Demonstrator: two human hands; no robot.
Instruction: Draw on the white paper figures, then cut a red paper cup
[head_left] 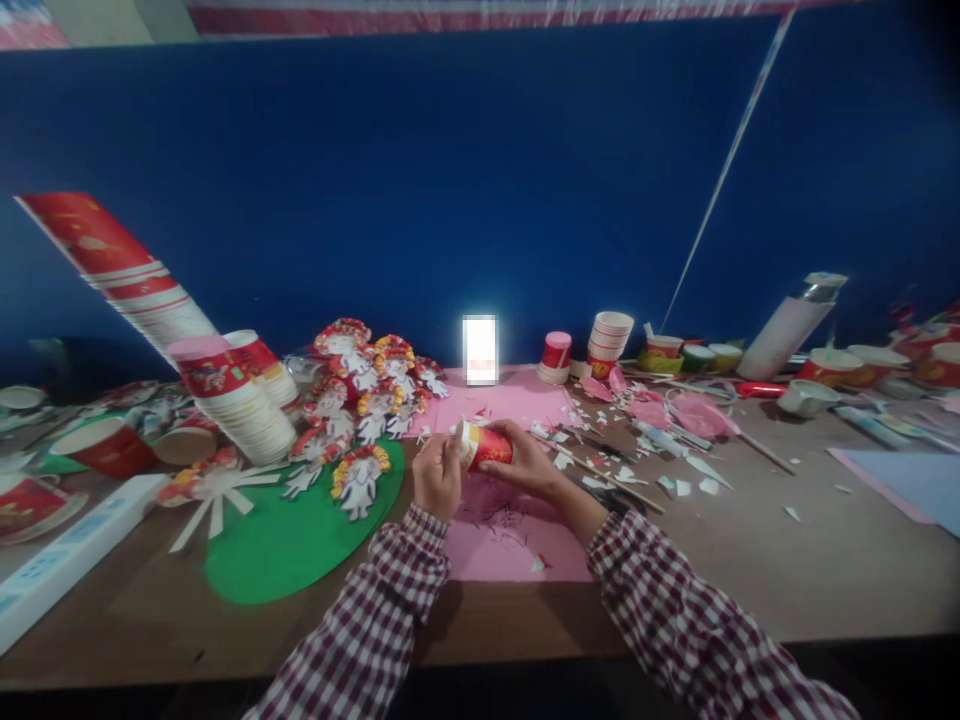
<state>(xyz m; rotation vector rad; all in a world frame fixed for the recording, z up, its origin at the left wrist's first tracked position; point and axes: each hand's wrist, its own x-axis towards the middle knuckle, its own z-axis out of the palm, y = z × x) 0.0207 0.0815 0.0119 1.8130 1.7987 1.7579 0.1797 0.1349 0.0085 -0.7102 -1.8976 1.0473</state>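
A red paper cup (491,447) with a yellow and white band lies sideways between my hands, above a pink sheet (517,560). My left hand (439,472) is closed on the cup's left end, thumb up against the pale band. From the right, my right hand (529,462) wraps the cup's red side, fingers over the top and thumb below. Beneath the cup, dark line drawings show on the pink paper. Just left of my left hand, paper figures with flower-like red and yellow headdresses (361,482) lie on a green sheet (300,550).
Leaning stacks of paper cups (240,400) and a white power strip (82,550) stand at left. A bright, blurred-out screen (481,350) is upright at the back. Rightward are paper scraps (709,487), a wooden stick (615,480), another cup stack (609,340) and a tilted white bottle (787,330).
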